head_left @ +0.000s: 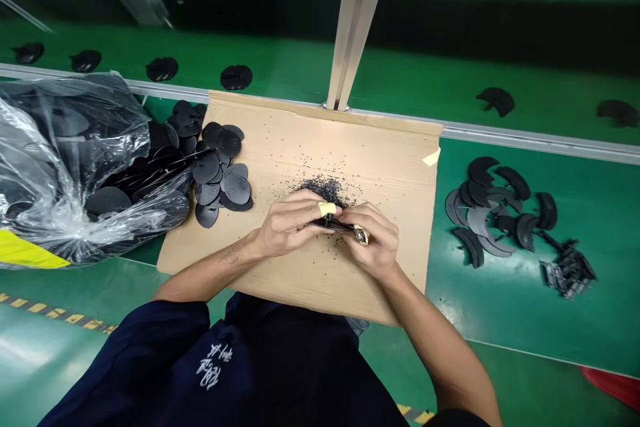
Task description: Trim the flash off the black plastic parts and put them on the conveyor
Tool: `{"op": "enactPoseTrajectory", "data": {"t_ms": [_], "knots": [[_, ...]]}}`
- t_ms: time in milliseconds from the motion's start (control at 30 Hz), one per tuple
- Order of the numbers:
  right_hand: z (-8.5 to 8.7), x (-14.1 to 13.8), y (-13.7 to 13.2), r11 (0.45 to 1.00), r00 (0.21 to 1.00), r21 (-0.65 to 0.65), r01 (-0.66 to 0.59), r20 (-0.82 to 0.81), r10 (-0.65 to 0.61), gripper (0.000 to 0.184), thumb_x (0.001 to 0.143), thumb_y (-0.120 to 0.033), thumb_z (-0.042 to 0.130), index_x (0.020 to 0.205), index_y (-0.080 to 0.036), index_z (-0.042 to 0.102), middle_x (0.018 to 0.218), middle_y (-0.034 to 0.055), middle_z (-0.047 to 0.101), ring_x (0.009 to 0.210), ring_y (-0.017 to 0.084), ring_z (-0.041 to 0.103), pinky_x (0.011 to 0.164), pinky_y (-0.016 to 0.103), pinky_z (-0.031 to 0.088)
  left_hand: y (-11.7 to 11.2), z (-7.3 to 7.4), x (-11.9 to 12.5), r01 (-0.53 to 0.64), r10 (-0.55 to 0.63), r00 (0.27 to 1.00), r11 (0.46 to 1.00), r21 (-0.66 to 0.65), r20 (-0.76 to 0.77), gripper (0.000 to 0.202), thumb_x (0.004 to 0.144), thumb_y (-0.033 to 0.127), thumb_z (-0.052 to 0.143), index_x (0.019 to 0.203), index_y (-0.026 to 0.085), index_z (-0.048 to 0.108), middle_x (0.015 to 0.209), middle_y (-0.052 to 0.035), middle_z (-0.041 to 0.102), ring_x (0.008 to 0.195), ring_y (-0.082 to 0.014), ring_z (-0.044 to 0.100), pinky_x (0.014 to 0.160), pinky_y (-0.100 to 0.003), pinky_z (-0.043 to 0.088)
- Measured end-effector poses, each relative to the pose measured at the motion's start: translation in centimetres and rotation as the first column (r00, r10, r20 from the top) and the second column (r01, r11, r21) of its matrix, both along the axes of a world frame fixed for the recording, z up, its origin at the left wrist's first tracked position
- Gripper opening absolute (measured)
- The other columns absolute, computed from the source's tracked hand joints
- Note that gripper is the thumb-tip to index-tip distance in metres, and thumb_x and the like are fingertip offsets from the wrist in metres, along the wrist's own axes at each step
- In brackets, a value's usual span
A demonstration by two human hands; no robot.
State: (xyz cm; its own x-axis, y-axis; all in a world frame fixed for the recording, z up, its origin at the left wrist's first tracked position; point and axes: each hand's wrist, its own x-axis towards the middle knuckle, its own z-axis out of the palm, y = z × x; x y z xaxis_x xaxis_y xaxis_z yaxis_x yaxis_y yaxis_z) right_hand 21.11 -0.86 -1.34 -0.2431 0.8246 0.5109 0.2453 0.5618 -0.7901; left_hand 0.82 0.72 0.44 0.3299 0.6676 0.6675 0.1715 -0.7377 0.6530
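Note:
Both my hands meet over the middle of a sheet of brown cardboard (380,147). My left hand (290,221) is closed on a thin black plastic piece (336,225), and one of its fingers wears a yellow tape wrap. My right hand (375,240) is closed too, gripping a small tool with a metal-coloured end against the same piece. Just beyond my fingers lies a small heap of black shavings (325,188), with more specks scattered over the cardboard.
A clear plastic bag (60,167) of black round discs lies at the left, discs (220,173) spilling onto the cardboard. Black crescent pieces (495,207) and small scraps (567,270) lie right. Behind an aluminium rail (540,137), a green belt carries discs (236,77).

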Motion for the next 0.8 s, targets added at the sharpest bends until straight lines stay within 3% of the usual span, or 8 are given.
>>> {"op": "enactPoseTrajectory", "data": {"t_ms": [267,400,500,567,667,800], "knots": [[0.0,-0.2,-0.1,0.998,0.999,-0.048,-0.031,-0.044,0.029,0.012,0.091,-0.025,0.069,0.101,-0.027,0.075,0.092,0.0064,0.079,0.08,0.023,0.073,0.074,0.041,0.059,-0.2,0.1,0.0,-0.036,0.036,0.999,0.999,-0.015,0.009,0.033,0.091,0.02,0.077,0.123,0.026,0.074,0.087,-0.0018,0.08,0.081,-0.0165,0.073,0.072,-0.031,0.061],[0.3,-0.3,-0.2,0.99,0.996,-0.137,-0.03,-0.093,0.018,0.006,0.09,-0.029,0.072,0.094,-0.026,0.076,0.09,0.0061,0.078,0.08,0.022,0.072,0.075,0.041,0.059,0.1,0.4,-0.3,0.074,-0.075,0.997,0.991,-0.11,-0.002,0.033,0.094,0.035,0.074,0.126,0.024,0.073,0.096,-0.0059,0.08,0.092,-0.0189,0.074,0.082,-0.034,0.062],[0.8,-0.3,0.0,0.969,0.988,-0.242,-0.042,-0.156,0.003,0.01,0.09,-0.035,0.075,0.09,-0.025,0.075,0.089,0.0059,0.078,0.082,0.021,0.072,0.076,0.039,0.06,0.3,0.7,-0.7,0.22,-0.209,0.976,0.921,-0.321,0.068,0.047,0.103,0.056,0.049,0.127,0.023,0.073,0.111,-0.011,0.078,0.104,-0.0204,0.073,0.09,-0.037,0.061],[1.2,-0.2,0.1,0.945,0.982,-0.32,-0.074,-0.19,0.013,0.017,0.089,-0.041,0.075,0.089,-0.024,0.075,0.089,0.0061,0.078,0.083,0.021,0.072,0.078,0.039,0.06,0.5,0.8,-0.9,0.272,-0.229,0.962,0.844,-0.463,0.148,0.051,0.105,0.057,0.042,0.12,0.022,0.076,0.11,-0.0112,0.077,0.101,-0.0197,0.074,0.087,-0.035,0.062],[1.5,-0.3,0.2,0.912,0.976,-0.386,-0.143,-0.208,0.065,0.028,0.088,-0.051,0.074,0.09,-0.023,0.075,0.092,0.0071,0.077,0.085,0.021,0.071,0.08,0.039,0.06,0.5,0.8,-1.0,0.281,-0.197,0.958,0.785,-0.553,0.207,0.033,0.098,0.048,0.065,0.102,0.019,0.081,0.094,-0.0091,0.077,0.086,-0.0174,0.074,0.077,-0.03,0.061],[1.6,-0.3,0.3,0.91,0.967,-0.375,-0.179,-0.239,0.091,0.033,0.087,-0.055,0.074,0.092,-0.023,0.074,0.098,0.0087,0.074,0.089,0.022,0.069,0.078,0.038,0.058,0.4,0.7,-0.8,0.287,-0.201,0.956,0.785,-0.549,0.212,0.024,0.093,0.042,0.074,0.093,0.018,0.081,0.089,-0.0086,0.076,0.08,-0.0158,0.072,0.074,-0.028,0.06]]}}
